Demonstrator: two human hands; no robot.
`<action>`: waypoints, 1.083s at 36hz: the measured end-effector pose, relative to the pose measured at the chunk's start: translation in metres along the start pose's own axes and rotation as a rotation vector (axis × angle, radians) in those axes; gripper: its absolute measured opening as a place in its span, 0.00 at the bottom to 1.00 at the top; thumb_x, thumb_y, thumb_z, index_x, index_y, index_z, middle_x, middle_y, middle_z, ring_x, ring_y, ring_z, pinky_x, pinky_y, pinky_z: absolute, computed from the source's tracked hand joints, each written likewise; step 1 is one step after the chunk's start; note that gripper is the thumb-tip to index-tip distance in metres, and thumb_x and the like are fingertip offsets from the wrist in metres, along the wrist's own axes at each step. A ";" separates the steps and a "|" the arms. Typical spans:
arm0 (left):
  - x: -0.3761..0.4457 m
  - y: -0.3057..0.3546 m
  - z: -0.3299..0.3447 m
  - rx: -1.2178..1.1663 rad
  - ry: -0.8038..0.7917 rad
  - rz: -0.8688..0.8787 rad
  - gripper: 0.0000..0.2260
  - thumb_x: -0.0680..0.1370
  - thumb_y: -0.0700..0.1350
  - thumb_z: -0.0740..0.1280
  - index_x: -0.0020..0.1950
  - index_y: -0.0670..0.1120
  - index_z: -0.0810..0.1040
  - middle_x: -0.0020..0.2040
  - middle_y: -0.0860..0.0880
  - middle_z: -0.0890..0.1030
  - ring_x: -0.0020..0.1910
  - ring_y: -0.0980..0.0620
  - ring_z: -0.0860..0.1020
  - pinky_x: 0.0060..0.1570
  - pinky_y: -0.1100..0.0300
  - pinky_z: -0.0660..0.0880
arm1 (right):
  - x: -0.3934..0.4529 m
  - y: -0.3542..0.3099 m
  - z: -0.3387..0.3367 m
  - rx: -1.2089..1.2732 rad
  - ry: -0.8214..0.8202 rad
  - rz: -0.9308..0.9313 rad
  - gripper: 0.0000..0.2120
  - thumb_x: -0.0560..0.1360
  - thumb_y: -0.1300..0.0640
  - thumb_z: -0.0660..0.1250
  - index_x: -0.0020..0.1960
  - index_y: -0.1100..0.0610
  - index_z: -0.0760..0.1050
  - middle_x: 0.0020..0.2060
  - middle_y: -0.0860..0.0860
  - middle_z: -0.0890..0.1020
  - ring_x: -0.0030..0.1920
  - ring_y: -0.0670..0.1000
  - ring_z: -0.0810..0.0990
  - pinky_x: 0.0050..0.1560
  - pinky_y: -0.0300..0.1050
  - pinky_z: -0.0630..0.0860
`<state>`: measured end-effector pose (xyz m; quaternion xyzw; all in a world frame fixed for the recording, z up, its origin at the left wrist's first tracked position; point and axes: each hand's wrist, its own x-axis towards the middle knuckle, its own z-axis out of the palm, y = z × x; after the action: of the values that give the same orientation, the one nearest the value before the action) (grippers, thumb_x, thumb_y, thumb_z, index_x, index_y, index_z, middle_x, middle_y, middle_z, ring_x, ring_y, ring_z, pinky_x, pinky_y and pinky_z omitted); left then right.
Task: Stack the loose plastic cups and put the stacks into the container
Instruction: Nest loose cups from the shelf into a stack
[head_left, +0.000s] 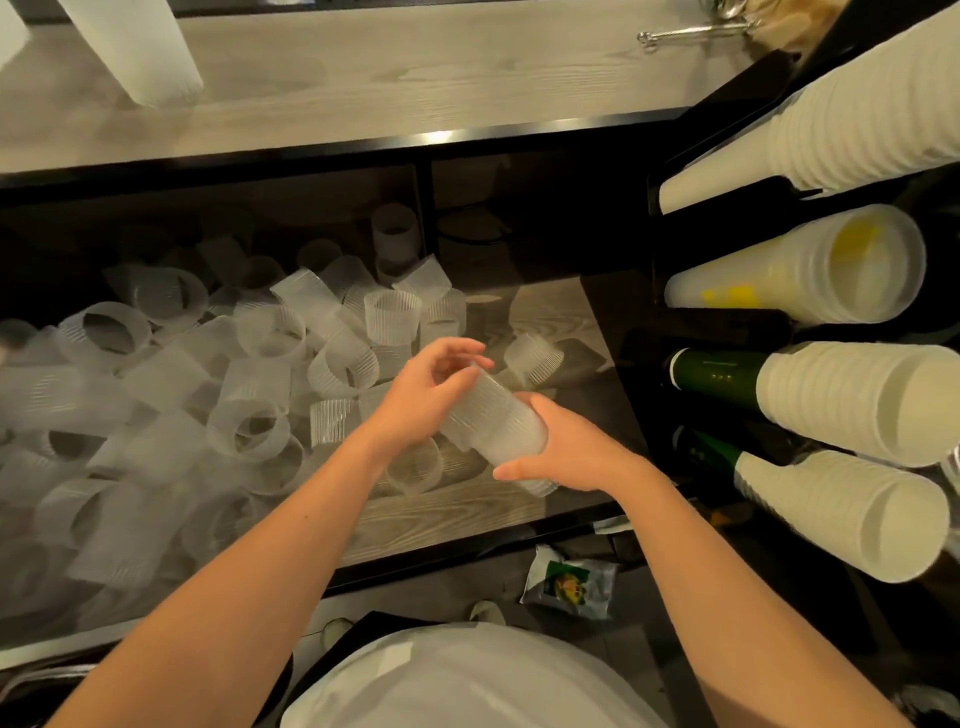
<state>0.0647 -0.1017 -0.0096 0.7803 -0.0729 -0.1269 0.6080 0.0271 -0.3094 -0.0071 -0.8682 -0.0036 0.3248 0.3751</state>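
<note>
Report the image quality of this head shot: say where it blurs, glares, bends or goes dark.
Head view: the loose cups at far left smear into blur, while the stack between the left hand and right hand stays fairly sharp; glare streaks the counter edge; wide-angle distortion bows that edge; the shelf recess behind sinks into shadow.

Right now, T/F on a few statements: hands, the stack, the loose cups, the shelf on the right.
1. Both hands hold one stack of clear cups. True: the left hand is at its upper end, the right hand at its lower end.
2. The loose cups lie left of the hands. True.
3. The loose cups all stand upright. False: most lie tipped on their sides.
4. The white cup stacks on the right stand vertically. False: they lie on their sides.
</note>
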 end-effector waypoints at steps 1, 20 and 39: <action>0.000 0.000 0.004 -0.007 -0.047 -0.017 0.10 0.81 0.43 0.65 0.62 0.49 0.78 0.56 0.55 0.83 0.56 0.61 0.78 0.54 0.71 0.72 | -0.001 0.002 -0.002 0.010 0.002 0.005 0.49 0.61 0.35 0.79 0.76 0.38 0.59 0.62 0.40 0.74 0.60 0.45 0.76 0.55 0.49 0.80; 0.127 0.016 0.120 0.666 -0.236 -0.158 0.23 0.82 0.62 0.51 0.74 0.58 0.70 0.81 0.47 0.40 0.79 0.41 0.42 0.76 0.46 0.48 | -0.010 0.055 -0.049 0.130 0.402 0.324 0.43 0.68 0.33 0.74 0.75 0.51 0.62 0.63 0.51 0.76 0.59 0.53 0.78 0.55 0.51 0.77; 0.141 -0.014 0.128 0.343 -0.254 -0.183 0.29 0.79 0.42 0.66 0.76 0.62 0.62 0.75 0.42 0.59 0.72 0.38 0.65 0.68 0.49 0.69 | -0.026 0.066 -0.037 0.337 0.439 0.285 0.40 0.70 0.39 0.76 0.75 0.50 0.62 0.60 0.47 0.76 0.57 0.47 0.77 0.54 0.47 0.80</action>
<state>0.1619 -0.2552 -0.0678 0.8533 -0.0983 -0.2646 0.4384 0.0121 -0.3876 -0.0165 -0.8349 0.2534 0.1750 0.4562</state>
